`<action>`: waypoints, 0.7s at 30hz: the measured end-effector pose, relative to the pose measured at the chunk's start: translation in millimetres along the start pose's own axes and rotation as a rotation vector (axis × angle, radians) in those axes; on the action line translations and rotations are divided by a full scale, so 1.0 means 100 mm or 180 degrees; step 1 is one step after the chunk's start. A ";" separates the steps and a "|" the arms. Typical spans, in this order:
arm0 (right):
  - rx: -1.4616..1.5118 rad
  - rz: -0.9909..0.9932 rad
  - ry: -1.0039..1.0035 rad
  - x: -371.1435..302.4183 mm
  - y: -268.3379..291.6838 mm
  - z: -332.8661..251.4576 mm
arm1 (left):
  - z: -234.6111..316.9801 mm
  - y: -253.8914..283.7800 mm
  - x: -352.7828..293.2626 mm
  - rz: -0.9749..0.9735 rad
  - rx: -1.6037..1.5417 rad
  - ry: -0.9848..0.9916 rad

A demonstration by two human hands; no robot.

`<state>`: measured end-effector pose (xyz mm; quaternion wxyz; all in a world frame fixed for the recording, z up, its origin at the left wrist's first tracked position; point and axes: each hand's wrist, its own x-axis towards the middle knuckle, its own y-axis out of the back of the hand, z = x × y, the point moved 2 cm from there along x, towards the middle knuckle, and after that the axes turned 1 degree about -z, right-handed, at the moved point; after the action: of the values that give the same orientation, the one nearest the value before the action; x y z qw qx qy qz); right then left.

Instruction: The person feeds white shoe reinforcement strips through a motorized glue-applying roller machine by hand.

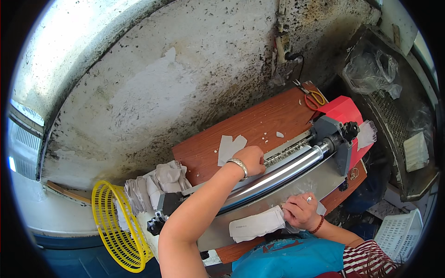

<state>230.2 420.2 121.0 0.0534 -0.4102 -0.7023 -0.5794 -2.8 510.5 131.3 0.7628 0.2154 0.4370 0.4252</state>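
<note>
A machine with a long shiny metal roller (pixel 282 173) lies slantwise across the table, a coiled shaft (pixel 287 155) running behind the roller. My left hand (pixel 251 160), with a silver bracelet at the wrist, reaches over the roller to the shaft. Its fingers are curled in, and whatever they hold is hidden. Close to my body, my right hand (pixel 301 211) is closed, its fingertips pinched together beside a stack of white sheet pieces (pixel 257 225). What sits in that pinch is too small to make out. The stack rests at the front of the machine's metal plate (pixel 296 187).
White scraps (pixel 231 147) and orange-handled pliers (pixel 315 98) lie on the brown tabletop (pixel 264 113). At left, a yellow basket (pixel 121 227) stands by piled greyish-white pieces (pixel 167 178). The machine's red end housing (pixel 345 113) is at right, near a white basket (pixel 399 235).
</note>
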 end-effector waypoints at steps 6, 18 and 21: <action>0.0014 0.0010 0.0008 0.00 0.00 0.01 | 0.22 0.03 0.08 -0.0069 0.0690 0.0391; 0.0024 0.0036 0.0026 0.01 -0.01 0.00 | -0.20 -0.05 0.09 -0.0367 -0.1045 -0.0219; -0.0014 0.0039 0.0006 0.00 -0.01 0.02 | -0.21 0.15 0.02 -0.0596 -0.2188 0.0050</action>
<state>230.4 422.2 119.2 0.0567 -0.4141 -0.6984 -0.5810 -27.1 519.2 129.8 0.8229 -0.0980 0.2921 0.4773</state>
